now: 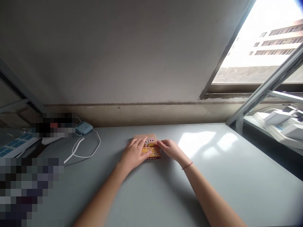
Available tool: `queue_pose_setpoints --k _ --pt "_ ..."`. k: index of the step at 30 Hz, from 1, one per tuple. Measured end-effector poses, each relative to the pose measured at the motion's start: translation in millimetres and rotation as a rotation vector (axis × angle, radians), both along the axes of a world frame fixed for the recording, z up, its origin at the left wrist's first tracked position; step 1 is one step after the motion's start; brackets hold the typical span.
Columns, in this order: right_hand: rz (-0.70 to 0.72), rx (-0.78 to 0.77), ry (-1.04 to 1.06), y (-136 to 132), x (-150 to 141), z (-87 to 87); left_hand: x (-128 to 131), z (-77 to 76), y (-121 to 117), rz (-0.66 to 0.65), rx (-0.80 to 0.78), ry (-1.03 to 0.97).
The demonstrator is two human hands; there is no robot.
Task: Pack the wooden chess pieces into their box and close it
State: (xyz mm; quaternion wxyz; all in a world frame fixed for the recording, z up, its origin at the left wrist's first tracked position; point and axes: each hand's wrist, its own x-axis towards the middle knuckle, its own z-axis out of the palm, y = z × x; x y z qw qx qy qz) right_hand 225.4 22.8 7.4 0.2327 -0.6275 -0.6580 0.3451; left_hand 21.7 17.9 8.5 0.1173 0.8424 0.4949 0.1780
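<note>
A small chess box (152,148) lies on the grey desk, its lid printed in tan and orange with dark characters and the word "chess". My left hand (135,153) is laid over the left part of the box, fingers across its top and thumb on the front part, holding it against the desk. At the right edge, my right hand (169,148) has thumb and fingers pinched together on the side of the box. What the fingertips press on there is partly hidden. A thin red string bracelet (187,165) circles my right wrist.
A white cable (94,151) curls across the desk (146,195) at left, near a light blue device (84,127). Power strips (20,143) sit further left, beside blurred-out areas. Metal frame bars (251,102) slant up on the right, with white objects (281,123) behind them.
</note>
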Motion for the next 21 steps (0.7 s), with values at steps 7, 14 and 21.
queue_pose_setpoints --k 7,14,21 --pt "-0.084 -0.084 0.218 -8 -5 20.4 15 3.5 -15 0.066 -0.05 0.126" --pt "-0.13 -0.175 0.445 -8 -7 20.1 25 -9.6 -17 0.096 0.069 0.175" --pt "-0.173 -0.201 0.437 -6 -8 19.2 26 -20.8 -16 0.117 0.18 0.194"
